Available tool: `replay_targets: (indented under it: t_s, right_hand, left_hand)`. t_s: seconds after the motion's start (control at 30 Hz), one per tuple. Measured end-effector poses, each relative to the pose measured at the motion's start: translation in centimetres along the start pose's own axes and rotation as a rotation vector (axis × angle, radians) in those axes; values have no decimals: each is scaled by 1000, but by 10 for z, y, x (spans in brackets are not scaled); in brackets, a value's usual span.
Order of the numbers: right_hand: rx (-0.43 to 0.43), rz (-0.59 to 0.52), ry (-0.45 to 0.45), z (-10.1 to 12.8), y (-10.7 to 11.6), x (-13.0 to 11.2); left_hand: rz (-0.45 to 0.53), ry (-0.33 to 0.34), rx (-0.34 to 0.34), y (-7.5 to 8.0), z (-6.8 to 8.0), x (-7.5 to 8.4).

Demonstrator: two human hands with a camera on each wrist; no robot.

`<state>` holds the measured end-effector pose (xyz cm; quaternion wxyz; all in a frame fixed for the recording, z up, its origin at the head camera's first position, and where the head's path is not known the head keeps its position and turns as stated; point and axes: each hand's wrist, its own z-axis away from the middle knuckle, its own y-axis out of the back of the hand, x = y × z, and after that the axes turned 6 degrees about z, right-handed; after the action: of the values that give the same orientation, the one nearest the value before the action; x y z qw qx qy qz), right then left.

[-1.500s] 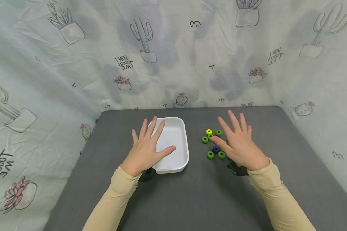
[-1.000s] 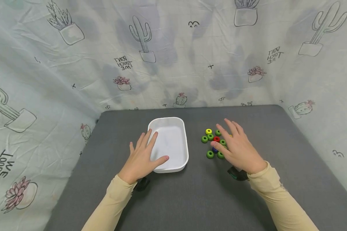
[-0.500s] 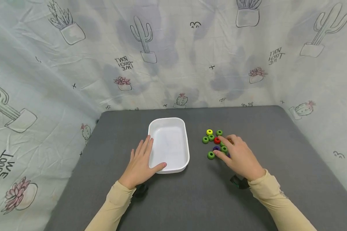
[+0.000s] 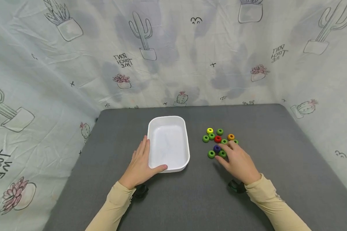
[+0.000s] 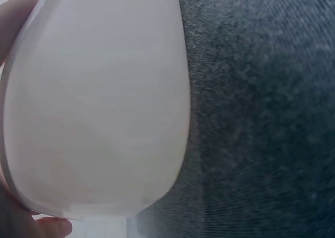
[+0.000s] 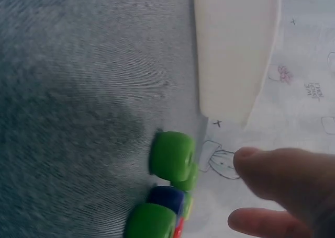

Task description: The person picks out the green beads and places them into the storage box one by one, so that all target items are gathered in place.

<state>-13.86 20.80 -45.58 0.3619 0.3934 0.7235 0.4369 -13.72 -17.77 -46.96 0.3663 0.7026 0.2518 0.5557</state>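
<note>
My left hand (image 4: pixel 138 165) lies against the near left corner of a white tray (image 4: pixel 187 141), its straight fingers along the left side and the thumb on the near rim. The tray's wall (image 5: pixel 99 102) fills much of the left wrist view. Thumb and fingers apart, my right hand (image 4: pixel 243 165) hovers over the near right side of a group of beads. Just by its fingertips are a dark blue bead (image 4: pixel 217 148) and a green bead (image 4: pixel 211 154). In the right wrist view nothing sits between the thumb (image 6: pixel 272 170) and finger.
Farther back in the group are a red bead (image 4: pixel 217 139), a yellow bead (image 4: pixel 209 131), an orange bead (image 4: pixel 231 137) and several green ones. All rest on a grey table (image 4: pixel 179 202), right of the tray. A cactus-print curtain (image 4: pixel 173 70) hangs behind and at both sides.
Both hands have come down toward the table. The left went from over the tray to its near left corner; the right dropped toward the beads, its fingers bending and drawing nearer the thumb.
</note>
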Motion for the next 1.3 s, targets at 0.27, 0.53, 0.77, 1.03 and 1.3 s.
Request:
replay_targets:
  t_s: [0.27, 0.53, 0.77, 1.03, 1.3]
  right_hand:
    - [22, 4, -28, -1, -7, 3]
    - [41, 26, -30, 0, -13, 5]
    - [46, 53, -40, 1, -17, 9]
    - [74, 64, -20, 2, -20, 12]
    - [77, 48, -19, 4, -21, 13]
  left_hand:
    - [87, 18, 4, -1, 0, -4]
    - [131, 20, 12, -2, -2, -4]
    - [155, 29, 14, -5, -2, -4]
    - [204, 22, 14, -9, -5, 1]
    - [295, 20, 28, -17, -7, 0]
